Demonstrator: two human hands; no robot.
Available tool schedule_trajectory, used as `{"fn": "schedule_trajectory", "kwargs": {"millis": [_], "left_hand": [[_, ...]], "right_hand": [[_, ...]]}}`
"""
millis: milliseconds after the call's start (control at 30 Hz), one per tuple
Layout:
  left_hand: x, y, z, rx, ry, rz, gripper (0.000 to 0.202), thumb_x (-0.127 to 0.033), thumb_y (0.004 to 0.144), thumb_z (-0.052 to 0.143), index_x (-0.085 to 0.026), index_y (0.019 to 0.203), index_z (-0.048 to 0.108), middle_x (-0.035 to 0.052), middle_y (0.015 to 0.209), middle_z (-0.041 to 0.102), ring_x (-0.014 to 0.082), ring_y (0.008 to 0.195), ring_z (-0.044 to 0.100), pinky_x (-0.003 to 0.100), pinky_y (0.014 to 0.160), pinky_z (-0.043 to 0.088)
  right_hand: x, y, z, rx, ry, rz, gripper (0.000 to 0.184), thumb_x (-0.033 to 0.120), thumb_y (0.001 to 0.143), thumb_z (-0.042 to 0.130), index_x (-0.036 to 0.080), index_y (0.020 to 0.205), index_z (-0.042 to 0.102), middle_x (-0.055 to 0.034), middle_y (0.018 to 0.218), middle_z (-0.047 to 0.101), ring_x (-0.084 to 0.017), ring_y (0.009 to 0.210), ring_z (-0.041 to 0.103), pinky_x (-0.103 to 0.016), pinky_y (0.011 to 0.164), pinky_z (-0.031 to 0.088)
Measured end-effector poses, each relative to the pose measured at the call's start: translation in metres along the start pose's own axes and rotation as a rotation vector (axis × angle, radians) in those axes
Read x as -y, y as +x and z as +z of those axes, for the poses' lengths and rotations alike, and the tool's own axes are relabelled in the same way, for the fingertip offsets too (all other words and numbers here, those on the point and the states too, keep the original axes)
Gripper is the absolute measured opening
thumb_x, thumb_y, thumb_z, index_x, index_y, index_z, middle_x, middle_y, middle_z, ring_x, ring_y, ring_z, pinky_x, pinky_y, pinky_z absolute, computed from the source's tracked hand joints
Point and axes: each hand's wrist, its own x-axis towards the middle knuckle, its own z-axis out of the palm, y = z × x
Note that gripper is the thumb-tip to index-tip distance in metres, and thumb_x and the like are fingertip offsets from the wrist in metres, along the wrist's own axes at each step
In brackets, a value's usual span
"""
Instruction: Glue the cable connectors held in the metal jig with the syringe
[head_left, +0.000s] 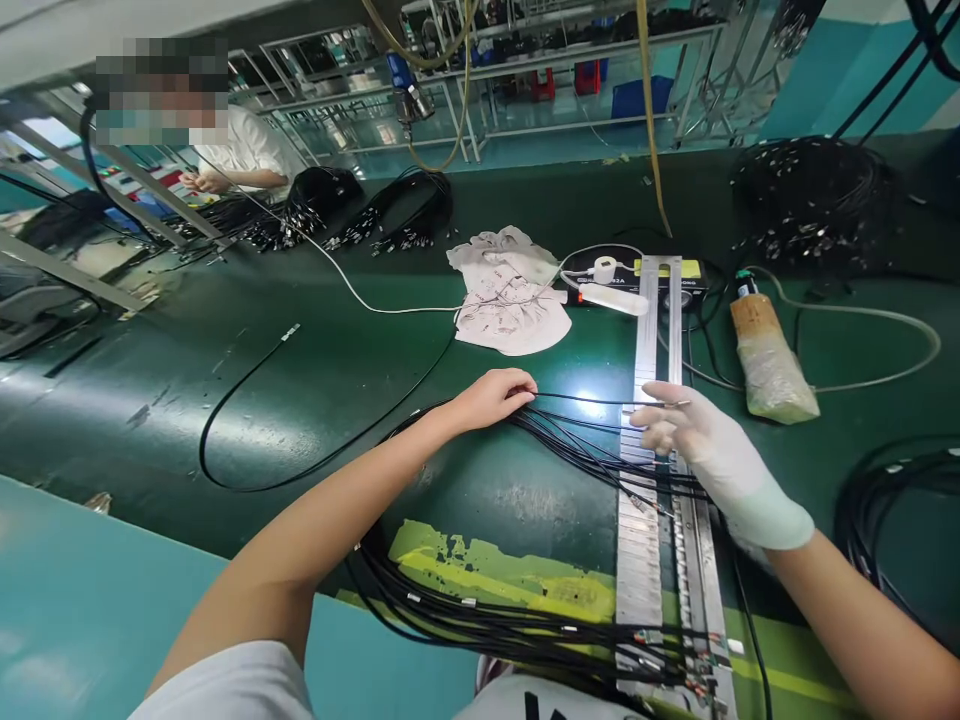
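Left hand (499, 397): working bare, pinching a black cable (577, 398) between thumb and fingers, just above the other cables
Right hand (697, 440): wearing a pale glove, pinching the same cable near its metal-tipped end, fingers bent, crossing over the rails
Black cable: running nearly straight between both hands, lying crosswise above the metal rails (637, 570)
Middle bundle (562, 450): fanning out below the held cable, resting across the rails, showing some connector ends beside the right hand
Near bundle (480, 610): lying across the rails' near end, bunching its connectors there; curving away under the left forearm, possibly looping into the middle bundle
Loose cable (240, 489): bending across the tabletop (337, 270) to the left, ending in a silver connector
Progress: seeming partway, judging by the layout; handling one cable singly, with many others lying grouped on the rails; showing no clear mark for sorting finished from unfinished
Right side: coiling more black cables (862, 520) near the gloved forearm, their state being impossible to tell
Beyond the rails: lying close together, a white cloth (514, 290) and a white lamp (611, 299); leaning farther right, a wrapped bottle (772, 350)
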Motion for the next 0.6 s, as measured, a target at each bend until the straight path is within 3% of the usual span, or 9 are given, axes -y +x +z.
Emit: {"fn": "schedule_trajectory", "kwargs": {"millis": [67,200,367,500,600], "left_hand": [[0.005,-0.003,-0.006,0.01,-0.017,-0.026,0.03,-0.037,0.097,0.046,-0.02,0.106,0.069,0.0047,0.101,0.07,0.0177,0.087,0.062,0.028,0.079,0.047],[0.03,-0.026,-0.029,0.025,-0.013,-0.116,0.036,-0.041,0.098,0.044,-0.02,0.107,0.071,0.0051,0.103,0.071,0.0192,0.094,0.063,0.028,0.085,0.047],[0.062,-0.068,-0.052,0.019,0.027,-0.26,0.038,-0.05,0.094,0.049,-0.019,0.098,0.072,0.005,0.092,0.069,0.0185,0.081,0.062,0.027,0.074,0.046],[0.067,-0.086,-0.055,0.014,0.045,-0.276,0.033,-0.049,0.082,0.066,-0.02,0.098,0.069,0.0045,0.093,0.066,0.0186,0.083,0.06,0.027,0.075,0.047],[0.06,-0.089,-0.054,-0.023,0.061,-0.263,0.022,-0.04,0.081,0.065,-0.02,0.091,0.066,0.0037,0.092,0.064,0.0189,0.085,0.059,0.029,0.079,0.046]], "right_hand": [[0.0,0.006,0.008,-0.013,-0.034,0.009,0.063,0.055,0.081,0.075,0.023,0.132,0.055,-0.0101,0.111,0.072,-0.021,0.087,0.069,-0.035,0.077,0.055],[-0.001,0.023,0.018,-0.125,-0.147,0.005,0.047,0.058,0.094,0.058,0.02,0.12,0.065,-0.0106,0.106,0.074,-0.021,0.089,0.07,-0.035,0.078,0.055],[-0.008,0.037,0.013,-0.166,-0.125,0.102,0.045,0.06,0.091,0.06,0.02,0.107,0.07,-0.0114,0.103,0.075,-0.025,0.097,0.072,-0.038,0.083,0.058],[-0.016,0.041,0.009,-0.145,0.054,0.142,0.039,0.056,0.09,0.063,0.02,0.101,0.068,-0.0118,0.102,0.075,-0.025,0.097,0.072,-0.038,0.085,0.059],[-0.019,0.044,0.01,-0.137,0.21,0.174,0.031,0.051,0.089,0.064,0.022,0.098,0.067,-0.0098,0.099,0.074,-0.023,0.092,0.072,-0.036,0.083,0.059]]}}
